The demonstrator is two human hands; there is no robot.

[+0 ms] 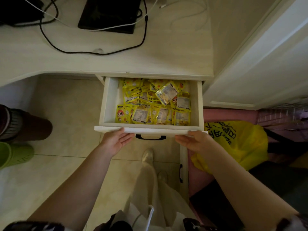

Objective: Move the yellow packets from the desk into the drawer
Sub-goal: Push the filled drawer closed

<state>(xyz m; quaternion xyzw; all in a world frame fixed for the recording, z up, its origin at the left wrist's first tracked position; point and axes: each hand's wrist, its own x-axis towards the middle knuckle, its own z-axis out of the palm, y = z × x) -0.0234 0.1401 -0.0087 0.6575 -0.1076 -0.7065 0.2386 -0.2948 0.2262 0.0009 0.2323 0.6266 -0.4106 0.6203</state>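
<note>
The white drawer [110, 104] stands pulled out below the desk edge. Inside lie several yellow packets [155, 104], heaped over its middle and right; one silvery-backed packet [166, 95] rests on top. My left hand [117, 140] touches the left part of the drawer front [150, 130] with straight fingers, palm up. My right hand [193, 141] touches the front's right end the same way. Between my hands is the black drawer handle [150, 137]. No packets show on the desk top [100, 64].
A black tablet [108, 14] and black and white cables [93, 52] lie on the desk. A yellow plastic bag [241, 142] sits on the right, a green bin [15, 154] and a brown bin [25, 124] on the left. A white door [266, 64] stands at the right.
</note>
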